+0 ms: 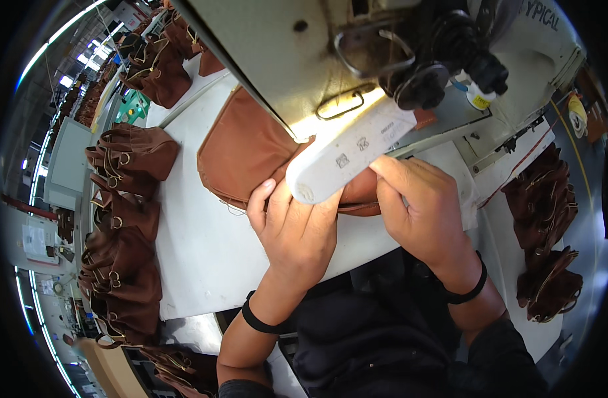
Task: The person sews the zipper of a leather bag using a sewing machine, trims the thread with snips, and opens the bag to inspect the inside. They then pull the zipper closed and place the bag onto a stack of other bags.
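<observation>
A brown leather bag (244,142) lies on the white work table under the head of a sewing machine (271,46). Its seamed edge curves toward me, with loose thread near the lower left corner. My left hand (294,229) rests on this near edge, fingers stretched out and apart; the tips of some are hidden beneath a white rounded guard (347,156). On the other side of the guard, my right hand (420,205) is closed on the bag's right part, thumb and forefinger bent against it. The guard and lamp glare hide the needle area.
Several brown bags with metal rings (128,219) are heaped along the table's left side, more (161,73) at the back left. Other brown bags (543,219) lie at the right. A small white bottle with a yellow label (478,99) stands behind the machine's working area.
</observation>
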Demonstrator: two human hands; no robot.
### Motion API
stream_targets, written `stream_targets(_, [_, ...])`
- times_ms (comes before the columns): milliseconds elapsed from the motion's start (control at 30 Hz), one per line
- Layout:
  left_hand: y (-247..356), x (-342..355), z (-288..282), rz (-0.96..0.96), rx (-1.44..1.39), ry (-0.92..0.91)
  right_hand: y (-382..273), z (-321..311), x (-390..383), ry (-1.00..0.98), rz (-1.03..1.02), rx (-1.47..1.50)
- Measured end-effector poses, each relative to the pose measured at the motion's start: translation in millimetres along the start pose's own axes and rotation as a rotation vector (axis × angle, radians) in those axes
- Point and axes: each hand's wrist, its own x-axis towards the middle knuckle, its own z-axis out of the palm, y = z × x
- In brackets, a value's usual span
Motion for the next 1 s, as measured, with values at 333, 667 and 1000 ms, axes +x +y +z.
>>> stream_targets(333, [3,4,1,-0.011,-0.014,0.024,-4,-4,6,-0.061,0.047,-0.019])
stream_targets(667, [3,9,-3,-0.002,-0.049,-0.007,-6,-4,9,-0.052,0.107,0.021])
stream_targets(1000, [42,-7,-36,-0.229,-0.231,-0.371,-12,-11,0,-0.091,0.318,0.275])
